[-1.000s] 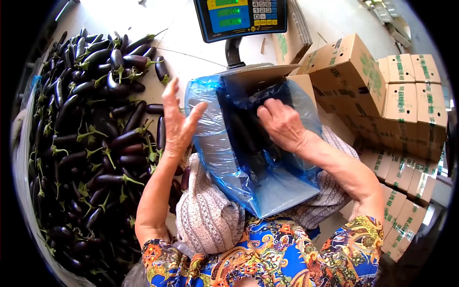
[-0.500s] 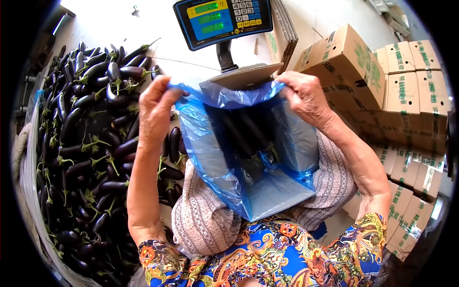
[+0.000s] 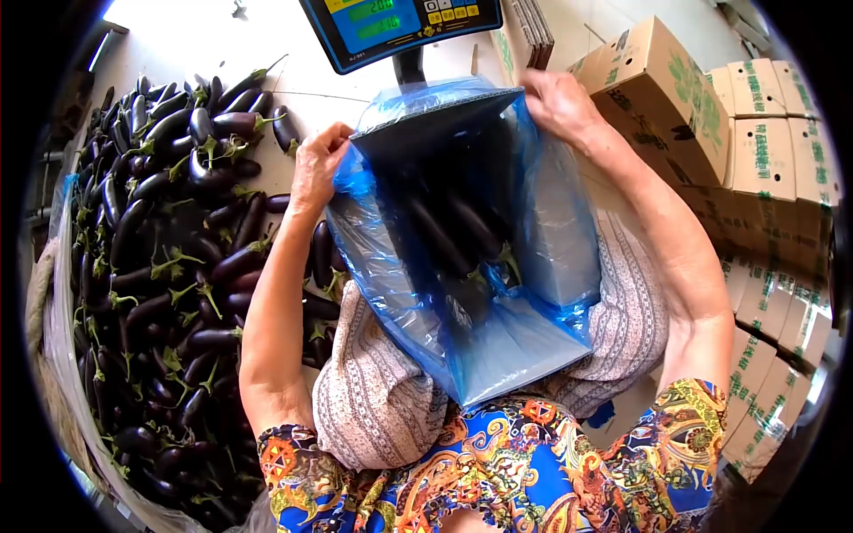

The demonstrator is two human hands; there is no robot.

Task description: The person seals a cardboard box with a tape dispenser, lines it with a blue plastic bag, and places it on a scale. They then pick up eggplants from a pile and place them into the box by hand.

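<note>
A blue plastic bag [image 3: 378, 266] lines an open cardboard box between my knees, its edge folded over the far flap [image 3: 440, 120]. Inside the box lie a few dark eggplants [image 3: 471, 226], partly in shadow. My left hand [image 3: 317, 169] pinches the bag's edge at the far left corner. At the far right corner, my right hand [image 3: 562, 105] has its fingers bent at the bag's edge behind the flap; the fingertips are partly hidden.
A large heap of eggplants [image 3: 169, 302] covers the floor on the left. Beyond the box stands a scale display [image 3: 400, 27]. Closed cartons [image 3: 764, 160] are stacked on the right, with one tilted carton [image 3: 662, 98] nearer. Folded cardboard [image 3: 533, 35] leans at the top.
The bag's far edge has gone over the box flap, which now shows inside it. My right hand has moved up and away; my left hand has shifted slightly. The view has shifted a little.
</note>
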